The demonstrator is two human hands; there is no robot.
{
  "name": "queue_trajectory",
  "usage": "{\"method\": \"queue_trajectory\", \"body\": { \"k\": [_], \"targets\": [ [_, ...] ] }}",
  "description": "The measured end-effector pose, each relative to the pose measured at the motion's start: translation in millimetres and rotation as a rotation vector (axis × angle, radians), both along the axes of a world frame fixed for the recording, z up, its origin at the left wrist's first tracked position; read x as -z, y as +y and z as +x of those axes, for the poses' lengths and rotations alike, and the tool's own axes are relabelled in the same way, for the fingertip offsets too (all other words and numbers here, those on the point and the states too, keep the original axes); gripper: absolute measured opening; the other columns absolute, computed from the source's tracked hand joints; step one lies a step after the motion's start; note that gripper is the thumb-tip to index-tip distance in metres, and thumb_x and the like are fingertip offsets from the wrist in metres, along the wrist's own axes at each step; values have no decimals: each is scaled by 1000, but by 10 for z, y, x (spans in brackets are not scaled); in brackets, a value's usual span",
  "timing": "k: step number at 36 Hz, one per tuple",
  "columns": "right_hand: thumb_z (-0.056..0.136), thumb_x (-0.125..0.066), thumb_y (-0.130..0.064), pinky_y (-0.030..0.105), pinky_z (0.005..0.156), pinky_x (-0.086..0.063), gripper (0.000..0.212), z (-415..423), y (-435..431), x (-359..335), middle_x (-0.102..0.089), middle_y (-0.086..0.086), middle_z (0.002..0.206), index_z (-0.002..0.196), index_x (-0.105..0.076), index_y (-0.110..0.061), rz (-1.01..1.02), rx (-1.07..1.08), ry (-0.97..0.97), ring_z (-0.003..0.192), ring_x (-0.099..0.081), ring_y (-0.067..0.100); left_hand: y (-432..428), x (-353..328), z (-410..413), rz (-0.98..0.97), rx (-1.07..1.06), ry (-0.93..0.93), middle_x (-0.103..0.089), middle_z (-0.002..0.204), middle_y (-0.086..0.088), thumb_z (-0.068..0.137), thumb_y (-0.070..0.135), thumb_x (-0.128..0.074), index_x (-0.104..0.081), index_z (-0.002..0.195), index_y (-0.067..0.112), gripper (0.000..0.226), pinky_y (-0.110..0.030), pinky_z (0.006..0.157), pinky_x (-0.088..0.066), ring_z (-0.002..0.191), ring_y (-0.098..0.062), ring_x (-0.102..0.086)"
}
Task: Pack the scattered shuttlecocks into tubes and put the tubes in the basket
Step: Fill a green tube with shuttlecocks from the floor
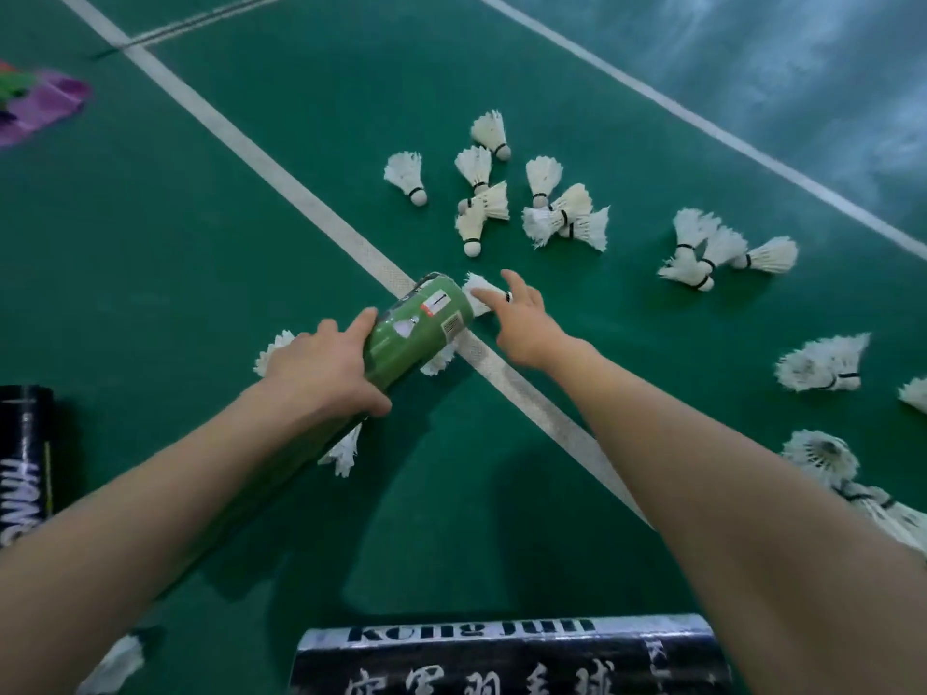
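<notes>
Both hands reach out low over a green floor [150, 243]. Left hand [326, 366] grips a green tube [419, 323] round its body, fingers and thumb curled about it, with the tube's far end angled toward the right hand [526, 326]. That hand pinches a shuttlecock [476, 298] near its cork between thumb and finger, other fingers loosely spread; the feathers touch the tube's mouth. More white shuttlecocks [557, 223] lie scattered in clusters beyond the hands and to the right of the right arm, and a few poke out from under the tube. A white line [281, 180] runs diagonally beneath the tube. One black tube [501, 659] lies nearest the person, between the forearms; a second black tube [22, 443] lies left of the left arm.
</notes>
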State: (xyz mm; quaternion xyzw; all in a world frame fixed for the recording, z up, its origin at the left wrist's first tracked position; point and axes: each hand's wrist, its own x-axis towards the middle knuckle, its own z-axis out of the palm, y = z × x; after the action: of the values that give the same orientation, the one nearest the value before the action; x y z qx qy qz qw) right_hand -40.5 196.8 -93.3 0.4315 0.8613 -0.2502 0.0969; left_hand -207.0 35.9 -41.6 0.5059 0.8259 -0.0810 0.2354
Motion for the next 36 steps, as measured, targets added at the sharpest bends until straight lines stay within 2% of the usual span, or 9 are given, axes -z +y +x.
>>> {"method": "queue_trajectory", "body": {
  "k": [7,12,18,21,24,27,31,33,36],
  "targets": [
    [88,-37,6,51,107,-31,68,-255,210,309,16,-4,159,149,-23,-23,165,-264,-279,145,-1,31,153,100,-38,-22,-1,-42,-41,106,-3,67,49,-73,-2,150,37,109,-34,72,-48,93,-24,-52],
    [86,-48,9,33,75,-44,46,-158,217,398,-28,7,143,128,-41,-8,290,-168,-193,119,-37,28,184,180,-1,-25,-23,-90,-40,104,-4,68,47,-74,-4,149,37,108,-34,72,-50,93,-24,-52],
    [87,-42,15,30,70,-37,34,118,211,474,-41,16,123,117,-49,2,396,-44,-187,104,-45,29,184,210,137,-19,-13,-110,-42,109,-5,67,47,-74,-5,148,37,107,-37,78,-49,100,-27,-50],
    [88,-41,11,34,68,-34,21,335,195,443,-44,15,108,103,-51,1,352,113,-21,85,-43,26,156,200,211,-13,-3,-97,-42,108,-5,67,46,-74,-5,149,37,108,-37,77,-48,100,-27,-50],
    [98,-43,-6,33,77,-43,13,504,125,247,-41,3,100,99,-54,0,166,402,349,80,-45,16,121,152,302,-15,6,-86,-40,106,-4,66,48,-74,-5,148,39,108,-42,82,-51,100,-27,-49],
    [99,-48,-11,10,72,-45,12,670,-9,-49,-45,7,105,102,-57,-5,22,565,645,84,-58,14,77,78,420,-4,12,-85,-40,105,-3,65,48,-74,-7,146,40,106,-45,85,-50,100,-27,-49],
    [99,-48,-12,22,76,-48,9,978,-278,-405,-59,4,90,98,-57,-13,-303,762,959,70,-56,6,-67,-61,600,53,49,-73,-39,106,-3,67,47,-72,-4,148,40,107,-40,81,-49,99,-25,-46],
    [99,-45,-6,22,72,-49,13,1130,-460,-602,-58,4,83,96,-57,-10,-469,733,1033,71,-54,9,-163,-167,687,96,78,-61,-38,103,-2,68,48,-72,-2,148,41,107,-37,78,-47,96,-23,-44],
    [99,-44,-7,25,71,-48,14,1313,-704,-872,-58,6,81,95,-56,-10,-502,626,923,72,-54,13,-304,-395,809,146,145,-71,-37,102,0,67,50,-71,-2,146,44,105,-36,78,-48,95,-21,-42]
  ]
}}
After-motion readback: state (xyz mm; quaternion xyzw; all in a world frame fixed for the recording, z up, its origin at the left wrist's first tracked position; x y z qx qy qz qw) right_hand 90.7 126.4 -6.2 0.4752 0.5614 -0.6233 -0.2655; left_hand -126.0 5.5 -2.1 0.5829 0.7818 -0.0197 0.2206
